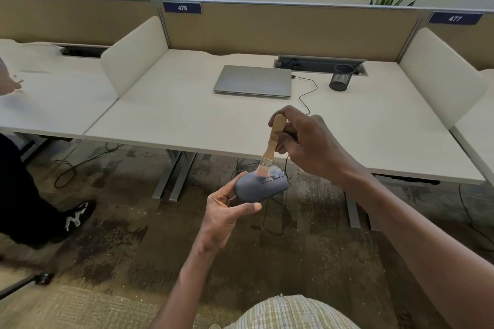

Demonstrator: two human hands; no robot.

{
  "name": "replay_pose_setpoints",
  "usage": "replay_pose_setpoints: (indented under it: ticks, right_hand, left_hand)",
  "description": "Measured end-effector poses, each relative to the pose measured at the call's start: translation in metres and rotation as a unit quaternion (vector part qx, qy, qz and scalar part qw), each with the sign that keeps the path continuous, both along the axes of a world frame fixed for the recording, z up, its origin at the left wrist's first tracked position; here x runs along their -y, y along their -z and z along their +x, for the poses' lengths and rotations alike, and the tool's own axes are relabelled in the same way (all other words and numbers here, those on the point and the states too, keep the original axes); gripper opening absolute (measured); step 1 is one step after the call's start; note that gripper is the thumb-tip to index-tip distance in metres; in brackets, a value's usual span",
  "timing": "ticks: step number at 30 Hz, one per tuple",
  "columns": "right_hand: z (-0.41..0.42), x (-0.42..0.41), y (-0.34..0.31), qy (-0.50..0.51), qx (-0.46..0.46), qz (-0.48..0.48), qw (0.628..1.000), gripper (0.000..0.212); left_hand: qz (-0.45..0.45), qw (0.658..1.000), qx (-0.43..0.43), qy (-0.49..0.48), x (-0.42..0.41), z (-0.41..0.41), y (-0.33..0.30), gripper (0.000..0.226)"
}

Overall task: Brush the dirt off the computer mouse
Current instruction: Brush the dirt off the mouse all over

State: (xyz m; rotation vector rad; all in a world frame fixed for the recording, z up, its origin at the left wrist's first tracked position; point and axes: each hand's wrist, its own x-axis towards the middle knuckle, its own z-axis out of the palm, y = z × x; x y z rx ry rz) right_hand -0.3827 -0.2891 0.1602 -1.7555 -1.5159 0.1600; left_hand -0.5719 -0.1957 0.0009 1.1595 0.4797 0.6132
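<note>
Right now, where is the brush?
In the head view, right of centre: the right hand holds the brush, bristles on the mouse held by the left hand.

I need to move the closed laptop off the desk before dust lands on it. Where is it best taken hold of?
Probably by the near long edge of the laptop, coming from the desk's front. It lies flat and closed, that edge faces the person, and the cable plugged into its right side makes that side awkward.
</note>
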Motion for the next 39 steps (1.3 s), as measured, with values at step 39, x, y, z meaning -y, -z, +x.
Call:
replay_pose_setpoints:
  ticks: [39]
  right_hand:
    - [-0.006,-0.016,0.012,0.109,-0.018,-0.043,0.993,0.023]
  left_hand:
    - [-0.005,1.0,-0.003,0.021,0.002,-0.01,0.005,0.073]
